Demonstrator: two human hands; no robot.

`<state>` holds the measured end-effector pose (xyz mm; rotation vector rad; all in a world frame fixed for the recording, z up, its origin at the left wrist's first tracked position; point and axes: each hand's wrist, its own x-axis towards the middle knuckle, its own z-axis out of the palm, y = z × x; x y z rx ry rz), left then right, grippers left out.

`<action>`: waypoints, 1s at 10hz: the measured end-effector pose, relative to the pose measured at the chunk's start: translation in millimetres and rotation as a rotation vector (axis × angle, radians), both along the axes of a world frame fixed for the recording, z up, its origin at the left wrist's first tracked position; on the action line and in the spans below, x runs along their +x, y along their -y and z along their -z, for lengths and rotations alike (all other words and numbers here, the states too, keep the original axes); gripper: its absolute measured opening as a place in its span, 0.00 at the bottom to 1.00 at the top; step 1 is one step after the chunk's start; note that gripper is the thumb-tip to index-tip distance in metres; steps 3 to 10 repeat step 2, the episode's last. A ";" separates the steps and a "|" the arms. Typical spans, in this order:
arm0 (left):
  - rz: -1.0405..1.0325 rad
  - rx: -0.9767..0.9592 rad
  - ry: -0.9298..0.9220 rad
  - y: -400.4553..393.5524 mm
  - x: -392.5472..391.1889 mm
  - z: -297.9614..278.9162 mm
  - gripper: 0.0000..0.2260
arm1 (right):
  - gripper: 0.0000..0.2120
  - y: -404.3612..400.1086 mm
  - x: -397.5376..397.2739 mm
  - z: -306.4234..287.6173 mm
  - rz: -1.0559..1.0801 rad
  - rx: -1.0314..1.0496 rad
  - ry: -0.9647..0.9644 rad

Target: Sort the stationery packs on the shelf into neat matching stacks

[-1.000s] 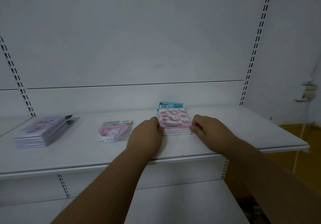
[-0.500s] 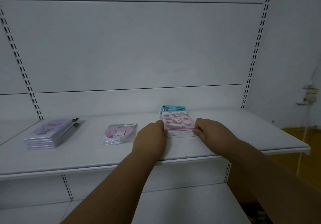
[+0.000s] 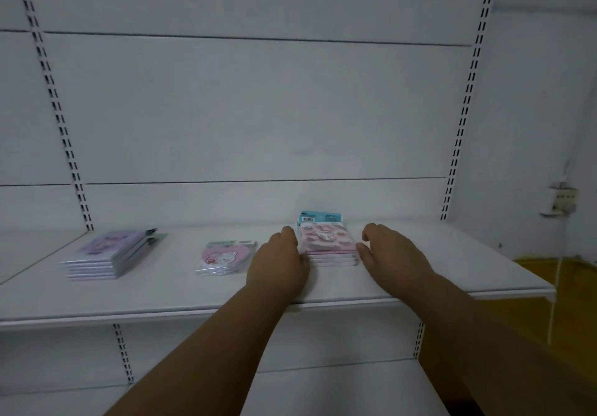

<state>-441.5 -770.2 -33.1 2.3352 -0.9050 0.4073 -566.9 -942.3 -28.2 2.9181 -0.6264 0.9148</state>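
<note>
**Shelf inventory: three stacks, both hands at the pink one**

Item 1, pink pack stack [image 3: 328,244]: your landmark. It sits on the white shelf [image 3: 452,273], right of centre, several packs deep with edges roughly flush; a teal header card with a barcode shows at its back edge.

Item 2, your left hand [image 3: 279,262]: pressed against the left side of the pink pack stack, fingers curled along its edge. The grip is not closed around anything (it braces rather than clasps).

Item 3, your right hand [image 3: 392,255]: at the right side of the same stack, fingertips touching its lower front corner, thumb raised just clear. Grip loose and open.

Item 4, heart-shaped pack [image 3: 224,256]: left of the pink pack stack, just beyond your left hand, pink with a bunny print in clear wrapping; how many lie there cannot be told.

Item 5, lilac pack stack [image 3: 106,255]: far left of the landmark, well apart, several deep, angled slightly, with dark clips at its rear corner.
</note>
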 end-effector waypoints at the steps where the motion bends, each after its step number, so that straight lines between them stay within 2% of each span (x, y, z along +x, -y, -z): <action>1: 0.013 -0.004 0.081 -8.4 -7.7 -3.7 0.10 | 0.12 -11.4 0.0 -9.1 -0.054 -0.050 0.130; 2: -0.007 -0.004 0.145 -20.8 -13.3 -5.8 0.10 | 0.12 -36.8 7.2 -25.2 -0.155 -0.061 0.199; 10: -0.007 -0.004 0.145 -20.8 -13.3 -5.8 0.10 | 0.12 -36.8 7.2 -25.2 -0.155 -0.061 0.199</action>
